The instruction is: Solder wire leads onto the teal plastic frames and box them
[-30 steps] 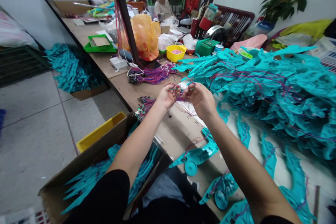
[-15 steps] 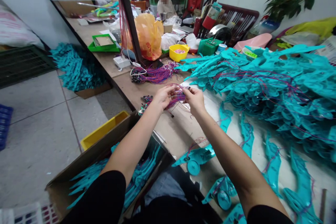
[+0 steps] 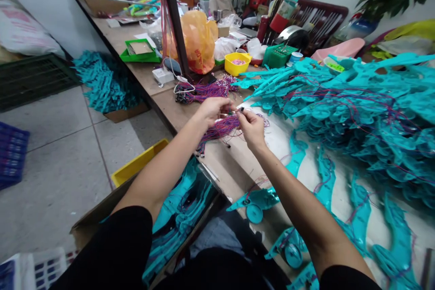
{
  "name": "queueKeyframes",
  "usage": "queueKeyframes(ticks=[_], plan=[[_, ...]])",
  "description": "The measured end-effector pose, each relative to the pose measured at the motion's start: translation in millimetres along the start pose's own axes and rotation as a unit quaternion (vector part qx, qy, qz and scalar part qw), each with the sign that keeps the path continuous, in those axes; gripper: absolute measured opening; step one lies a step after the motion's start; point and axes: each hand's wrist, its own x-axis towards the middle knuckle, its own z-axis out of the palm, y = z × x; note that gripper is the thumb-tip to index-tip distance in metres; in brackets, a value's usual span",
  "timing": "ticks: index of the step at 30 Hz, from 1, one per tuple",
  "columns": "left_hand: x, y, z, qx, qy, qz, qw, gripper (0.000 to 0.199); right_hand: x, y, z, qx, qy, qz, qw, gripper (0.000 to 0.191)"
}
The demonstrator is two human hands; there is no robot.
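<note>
Left hand: over there the bare left hand (image 3: 215,111) has rolled over, its back now uppermost where the upturned palm showed a second ago; the fingers curl inward, but I can't tell what, if anything, they pinch.
Wire bundle: the bundle of thin red-and-purple wires (image 3: 220,128) lies on the brown tabletop (image 3: 217,157), below the hands and apart from the raised fingertips.
Dark end piece: the small, dark, blocky end piece (image 3: 241,109) sits at the right fingertips, just beside the left ones; whether the left touch it, I can't make out.
Right hand: the bare right hand (image 3: 252,128) has gone from loosely curled fingers to thumb and forefinger pressed together, pinching that piece. To my eye, the work has narrowed from loose strands to one small end.
Turquoise pile: the heap of moulded turquoise plastic parts (image 3: 367,113) rises farther right, clear of both hands.
</note>
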Motion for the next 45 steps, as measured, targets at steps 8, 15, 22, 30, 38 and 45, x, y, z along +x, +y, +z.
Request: queueKeyframes(ticks=[8, 15, 22, 30, 38, 45], plan=[[15, 57, -55.2, 0.091, -0.064, -0.004, 0.994, 0.020, 14, -14, -48, 0.154, 0.120, 0.022, 0.981, 0.033], [19, 139, -46.0, 0.051, -0.029, 0.089, 0.994, 0.031, -26, -22, -43, 0.046, -0.021, 0.026, 0.998, 0.037], [6, 175, 18.0, 0.097, -0.109, 0.204, 0.968, 0.026, -70, 9, 7, -0.155, -0.372, -0.052, 0.914, 0.031], [3, 176, 41.9, 0.192, -0.119, 0.265, 0.938, 0.021, 46, -10, -28, -0.205, 0.058, -0.067, 0.975, 0.051], [-8, 168, 33.1, 0.174, -0.177, 0.283, 0.926, 0.023, 110, -15, -20, -0.111, -0.107, 0.048, 0.987, 0.019], [11, 118, 8.0, 0.267, -0.158, 0.139, 0.940, 0.033, 99, -2, -55, -0.079, -0.044, 0.070, 0.993, 0.023]])
